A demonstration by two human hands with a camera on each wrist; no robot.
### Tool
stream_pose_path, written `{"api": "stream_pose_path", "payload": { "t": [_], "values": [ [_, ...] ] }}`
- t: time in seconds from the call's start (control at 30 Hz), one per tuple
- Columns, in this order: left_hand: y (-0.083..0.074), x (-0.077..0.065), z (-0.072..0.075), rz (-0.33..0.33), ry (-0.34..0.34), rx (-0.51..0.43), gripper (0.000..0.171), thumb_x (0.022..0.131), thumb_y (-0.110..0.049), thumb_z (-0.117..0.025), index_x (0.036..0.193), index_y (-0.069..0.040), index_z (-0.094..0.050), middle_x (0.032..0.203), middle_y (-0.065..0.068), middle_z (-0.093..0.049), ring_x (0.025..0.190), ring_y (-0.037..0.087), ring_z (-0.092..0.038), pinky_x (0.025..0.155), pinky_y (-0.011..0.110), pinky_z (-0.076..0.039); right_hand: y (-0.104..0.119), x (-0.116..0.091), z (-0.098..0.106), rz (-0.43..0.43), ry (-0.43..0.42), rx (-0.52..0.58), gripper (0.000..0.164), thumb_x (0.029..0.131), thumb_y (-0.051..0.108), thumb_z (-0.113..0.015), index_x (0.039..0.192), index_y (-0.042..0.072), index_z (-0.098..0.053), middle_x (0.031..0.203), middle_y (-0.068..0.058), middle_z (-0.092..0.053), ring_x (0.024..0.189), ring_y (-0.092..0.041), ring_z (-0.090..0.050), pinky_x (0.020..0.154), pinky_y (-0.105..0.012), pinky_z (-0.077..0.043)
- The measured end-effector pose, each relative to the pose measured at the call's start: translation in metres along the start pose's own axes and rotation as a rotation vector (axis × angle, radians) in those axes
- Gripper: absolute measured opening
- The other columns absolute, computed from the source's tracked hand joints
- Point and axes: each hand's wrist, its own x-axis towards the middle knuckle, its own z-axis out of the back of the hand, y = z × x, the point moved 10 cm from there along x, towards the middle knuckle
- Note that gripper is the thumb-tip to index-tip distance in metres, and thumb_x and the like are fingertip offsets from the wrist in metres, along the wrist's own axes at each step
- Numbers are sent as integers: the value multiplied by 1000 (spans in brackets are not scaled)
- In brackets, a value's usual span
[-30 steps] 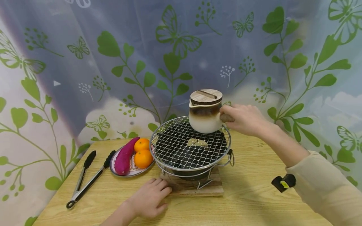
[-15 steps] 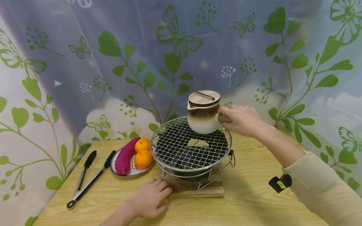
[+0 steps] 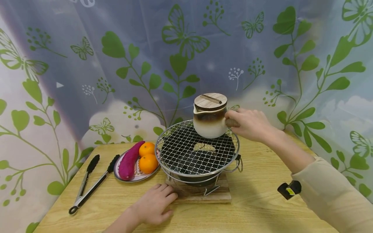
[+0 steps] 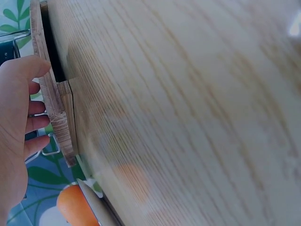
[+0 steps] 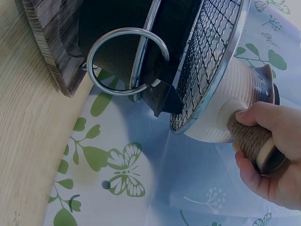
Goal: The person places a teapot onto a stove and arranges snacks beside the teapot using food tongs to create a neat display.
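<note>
A small brown-and-cream teapot with a pouring lip and a flat wooden lid stands at the back right of the round wire grill rack. My right hand grips its rope-wrapped side handle, thumb along the top and fingers curled beneath. Under the rack is a dark round stove on a wooden board. Relaxed, my left hand rests at the front left corner of that board; in the left wrist view its fingers touch the board's edge.
Left of the stove, an oval plate bears a purple sweet potato and two oranges. Farther left lie splayed black-tipped tongs on the wooden table. A wire ring sticks out from the stove's right side. Behind hangs a leaf-print curtain.
Over the first half second my right hand shifted the teapot slightly left on the rack; since then it has stayed nearly still. The left hand has not moved.
</note>
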Motion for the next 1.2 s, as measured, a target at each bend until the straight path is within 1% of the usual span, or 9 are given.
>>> {"api": "stream_pose_path", "payload": {
  "t": [0.3, 0.63, 0.9, 1.2],
  "values": [
    [0, -2, -1, -5, -12, 16, 35, 78, -42, -62, 101, -16, -54, 97, 0, -52, 95, 19, -52, 82, 36, -45, -1, 3, -4, -5, -24, 1, 33, 77, 14, -69, 108, 18, -60, 91, -8, -61, 70, -25, -58, 52, -37, -44],
    [-1, -1, 0, -4, -3, 7, 35, 79, -41, -62, 102, -16, -55, 98, 0, -53, 97, 20, -52, 82, 36, -45, -1, 4, -5, 1, -55, 3, 32, 77, 12, -67, 107, 18, -61, 89, -7, -60, 67, -23, -56, 48, -35, -41],
    [-1, 0, -2, -3, -2, -5, 35, 80, -41, -61, 103, -16, -55, 98, 0, -53, 97, 19, -52, 83, 36, -45, -1, 7, -8, -13, -41, 4, 34, 78, 11, -67, 110, 18, -61, 89, -8, -60, 70, -23, -56, 51, -35, -43],
    [1, 0, -3, 4, 9, 6, 35, 80, -42, -61, 104, -16, -55, 99, 0, -53, 99, 20, -52, 85, 36, -44, -2, 12, -7, -20, -35, -5, 34, 78, 13, -68, 111, 17, -61, 92, -10, -61, 73, -26, -58, 52, -39, -45]
  ]
}}
